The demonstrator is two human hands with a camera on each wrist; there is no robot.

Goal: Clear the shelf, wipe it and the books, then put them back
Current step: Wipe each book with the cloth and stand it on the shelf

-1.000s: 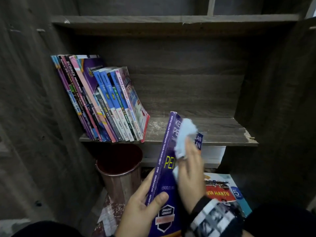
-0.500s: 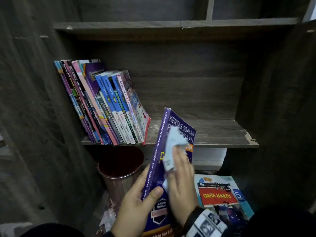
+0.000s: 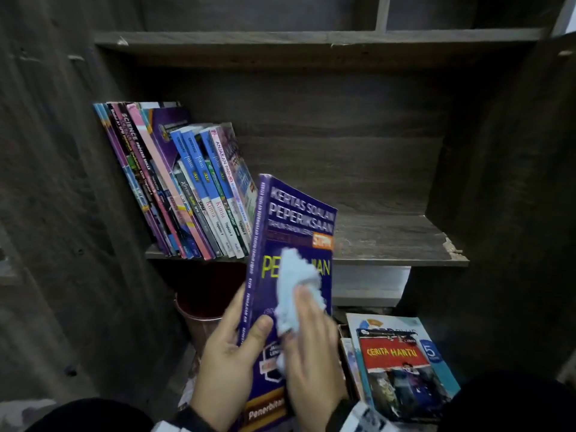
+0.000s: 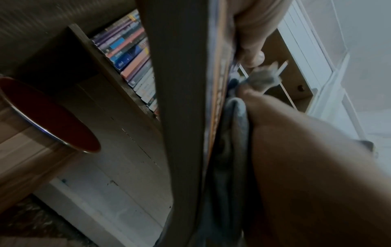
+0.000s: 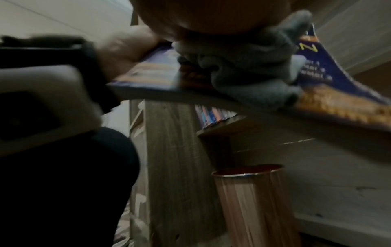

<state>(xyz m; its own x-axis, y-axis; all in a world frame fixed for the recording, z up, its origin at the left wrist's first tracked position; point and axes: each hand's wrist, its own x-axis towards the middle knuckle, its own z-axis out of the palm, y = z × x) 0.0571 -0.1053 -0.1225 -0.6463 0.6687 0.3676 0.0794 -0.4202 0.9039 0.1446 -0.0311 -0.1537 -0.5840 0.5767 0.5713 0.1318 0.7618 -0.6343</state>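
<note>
Before the dark wooden shelf (image 3: 389,241), the left hand (image 3: 230,360) grips the purple exam book (image 3: 296,232) upright so the right hand (image 3: 311,344) can press the pale cloth (image 3: 293,288) flat against its cover.

- The cloth (image 3: 294,294) and right hand (image 3: 313,353) hide the middle of the purple book's (image 3: 299,219) yellow title.
- That book's lower end is cut off by the head view's bottom edge.
- Right hand is motion-blurred.
- The bin (image 3: 202,310) is partly hidden behind the left hand (image 3: 229,363).

purple book (image 3: 299,232) cover "KERTAS SOALAN PEPERIKSAAN", floor book (image 3: 396,357) "CERITA HANTU" (and "5"), shelved spine (image 3: 132,141) "SCIENCE PROCESS SKILLS"
</note>
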